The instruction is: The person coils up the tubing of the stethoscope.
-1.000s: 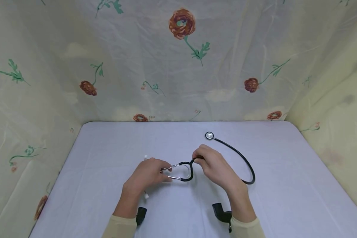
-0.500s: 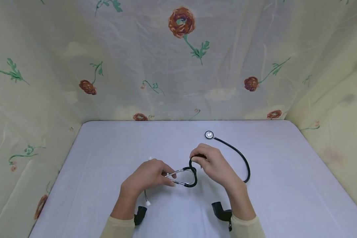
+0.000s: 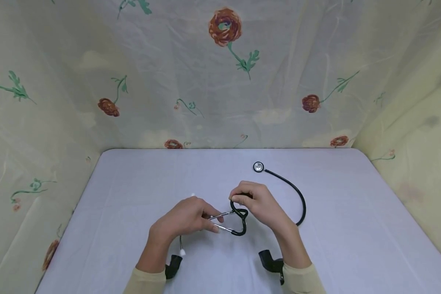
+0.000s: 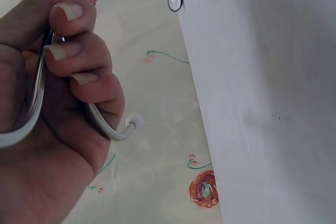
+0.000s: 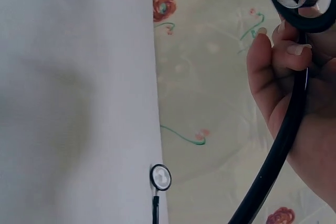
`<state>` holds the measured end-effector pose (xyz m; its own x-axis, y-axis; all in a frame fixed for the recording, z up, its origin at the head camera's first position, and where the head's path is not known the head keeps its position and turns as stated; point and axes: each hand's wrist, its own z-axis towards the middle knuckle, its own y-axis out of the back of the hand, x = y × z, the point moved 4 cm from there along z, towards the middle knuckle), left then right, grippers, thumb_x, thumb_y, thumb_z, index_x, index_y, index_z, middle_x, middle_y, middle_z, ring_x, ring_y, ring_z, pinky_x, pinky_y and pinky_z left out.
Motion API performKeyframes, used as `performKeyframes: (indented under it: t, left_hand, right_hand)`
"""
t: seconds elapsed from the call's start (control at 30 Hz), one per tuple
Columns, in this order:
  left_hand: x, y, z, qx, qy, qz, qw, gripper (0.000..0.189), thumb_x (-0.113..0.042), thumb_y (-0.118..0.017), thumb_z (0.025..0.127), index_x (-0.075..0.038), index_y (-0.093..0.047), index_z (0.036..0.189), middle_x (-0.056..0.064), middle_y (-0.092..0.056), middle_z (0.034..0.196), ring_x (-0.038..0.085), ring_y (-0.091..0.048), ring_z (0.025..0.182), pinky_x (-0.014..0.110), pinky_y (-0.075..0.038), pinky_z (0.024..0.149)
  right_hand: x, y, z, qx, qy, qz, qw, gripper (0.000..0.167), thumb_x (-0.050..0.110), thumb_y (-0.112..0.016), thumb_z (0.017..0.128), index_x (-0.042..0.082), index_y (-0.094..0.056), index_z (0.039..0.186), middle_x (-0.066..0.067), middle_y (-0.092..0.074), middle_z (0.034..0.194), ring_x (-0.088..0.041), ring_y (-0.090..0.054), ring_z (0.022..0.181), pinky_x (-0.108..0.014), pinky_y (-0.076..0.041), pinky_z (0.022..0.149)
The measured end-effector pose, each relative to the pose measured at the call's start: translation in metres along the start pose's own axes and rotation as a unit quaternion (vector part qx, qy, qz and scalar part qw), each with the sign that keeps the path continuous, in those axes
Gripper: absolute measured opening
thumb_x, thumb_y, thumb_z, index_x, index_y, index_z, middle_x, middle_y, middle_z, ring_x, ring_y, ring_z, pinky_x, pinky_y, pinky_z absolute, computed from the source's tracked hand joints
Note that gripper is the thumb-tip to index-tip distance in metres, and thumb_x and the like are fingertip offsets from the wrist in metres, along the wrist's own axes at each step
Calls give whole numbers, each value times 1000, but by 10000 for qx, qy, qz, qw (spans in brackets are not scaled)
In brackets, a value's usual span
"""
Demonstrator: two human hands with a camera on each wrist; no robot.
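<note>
One left hand (image 3: 190,216), one right hand (image 3: 259,203), two sleeves (image 3: 146,281), two black wrist pieces (image 3: 173,266), one table (image 3: 150,171) and one stethoscope (image 3: 244,222) show, with one chest piece (image 3: 258,166), two metal tubes (image 3: 222,214) and two ear tips (image 3: 182,252).

black tubing (image 3: 304,205): partly behind right hand (image 3: 261,204) | ear tubes (image 3: 224,214): partly behind left hand (image 3: 186,218)

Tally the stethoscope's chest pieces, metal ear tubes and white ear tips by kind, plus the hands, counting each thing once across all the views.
Chest piece: 1
Metal ear tubes: 2
White ear tips: 2
Hands: 2 (left hand, right hand)
Total: 7
</note>
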<state>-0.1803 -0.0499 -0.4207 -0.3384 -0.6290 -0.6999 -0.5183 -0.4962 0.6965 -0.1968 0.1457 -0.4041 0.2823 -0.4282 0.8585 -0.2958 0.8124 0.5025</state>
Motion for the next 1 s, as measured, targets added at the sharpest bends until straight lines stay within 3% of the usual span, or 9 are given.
performKeyframes:
  t: [0.17,0.33,0.5,0.57,0.63,0.73,0.83,0.9,1.0]
  left_hand:
    - [-2,0,0,84,-30,-210,9997,18,-27,-81,82,-26,-80,101,0,-72,72,7,-49,64,24,-39,57]
    - [-4,2,-2,28,-130,-260,9996,18,-29,-81,82,-28,-80,100,-4,-72,71,7,-50,63,28,-40,68]
    - [-5,5,-3,-49,-385,-354,9986,17,-34,-81,81,-37,-78,96,-3,-70,67,3,-48,58,37,-38,92]
    - [-6,6,-3,-70,-485,-421,9979,16,-34,-81,80,-40,-77,95,-2,-68,65,2,-47,57,33,-39,91]
    - [-7,7,-4,-77,-555,-520,9971,16,-34,-81,81,-40,-77,95,0,-68,65,2,-46,57,27,-43,78]
    - [-8,8,-4,-121,-579,-688,9959,15,-32,-80,82,-35,-78,96,3,-69,69,3,-46,58,22,-39,58]
    - [-8,9,-4,-207,-538,-782,9953,17,-32,-80,82,-32,-79,99,-4,-72,73,5,-48,60,22,-39,56]
    - [-8,9,-3,-270,-519,-831,9948,18,-33,-80,82,-32,-79,100,-11,-72,76,5,-49,61,25,-42,58]
    - [-8,10,-2,-400,-537,-847,9942,19,-32,-80,82,-35,-78,100,-12,-71,74,5,-50,60,34,-45,83]
  right_hand:
    - [-7,-4,0,255,-175,291,9991,12,22,-67,95,14,-76,98,-2,-60,83,-13,-51,76,-25,-45,69]
    - [-9,-3,0,365,-190,356,9985,14,22,-66,96,13,-75,100,-10,-62,88,-14,-53,78,-25,-46,71]
    - [-9,-2,1,471,-236,350,9980,16,23,-66,96,11,-76,100,-7,-64,90,-14,-55,80,-26,-48,72]
    - [-9,-2,1,534,-272,358,9976,18,24,-66,96,9,-76,100,-4,-65,91,-15,-56,81,-26,-48,74]
    - [-9,-3,2,598,-289,400,9970,21,24,-65,96,7,-76,100,-3,-66,92,-15,-57,83,-28,-48,77]
    - [-8,-4,2,622,-273,454,9967,22,24,-64,97,6,-76,99,-3,-67,93,-16,-57,85,-29,-48,79]
    - [-8,-4,3,558,-211,499,9970,23,24,-61,98,7,-76,98,-4,-68,92,-16,-57,83,-29,-48,78]
    - [-7,-4,3,487,-161,517,9973,23,24,-60,99,8,-76,97,-5,-68,91,-16,-57,82,-29,-47,77]
    - [-7,-4,3,408,-86,606,9973,25,23,-58,100,5,-75,100,-8,-69,92,-15,-58,83,-28,-47,78]
